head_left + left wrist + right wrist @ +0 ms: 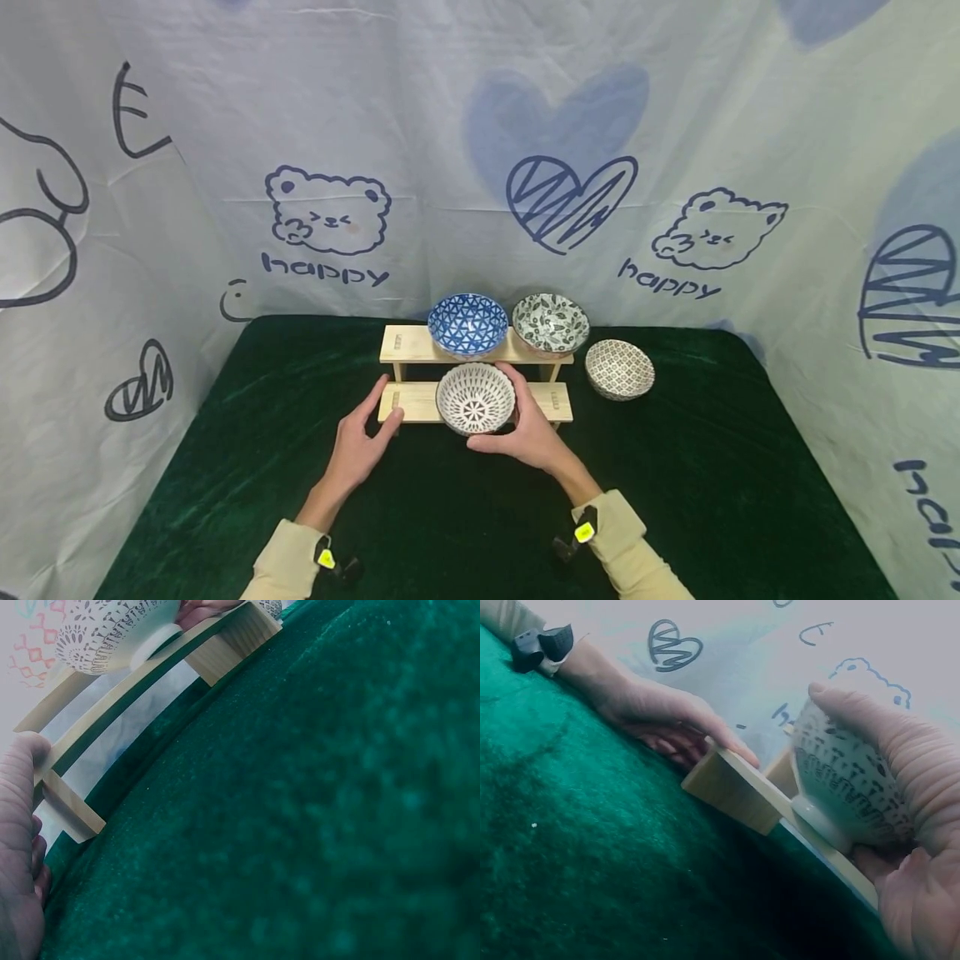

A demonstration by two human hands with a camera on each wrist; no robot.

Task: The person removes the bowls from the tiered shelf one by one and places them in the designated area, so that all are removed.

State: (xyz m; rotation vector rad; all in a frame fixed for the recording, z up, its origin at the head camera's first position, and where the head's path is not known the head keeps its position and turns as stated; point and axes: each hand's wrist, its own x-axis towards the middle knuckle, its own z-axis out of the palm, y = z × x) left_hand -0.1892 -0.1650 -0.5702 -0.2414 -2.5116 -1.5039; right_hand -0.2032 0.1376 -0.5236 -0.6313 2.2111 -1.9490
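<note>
The blue bowl (468, 323) and leafy bowl (551, 322) look settled on the far tier (406, 343), the white bowl (476, 398) rests on the near tier (416, 400) with the right grip (534, 433) grasping it and the left grip (356, 446) relaxed at the tier's left end, while the brown-patterned bowl (619, 369) remains off the tiers, on the desk (675, 483) at right: four bowls, two tiers

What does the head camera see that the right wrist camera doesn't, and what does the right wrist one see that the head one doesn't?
Only head: the blue bowl, leafy bowl and brown bowl.
Only right wrist: the foot under the white bowl.
Both: the white bowl in the right hand, the left hand, stand and green cloth.
</note>
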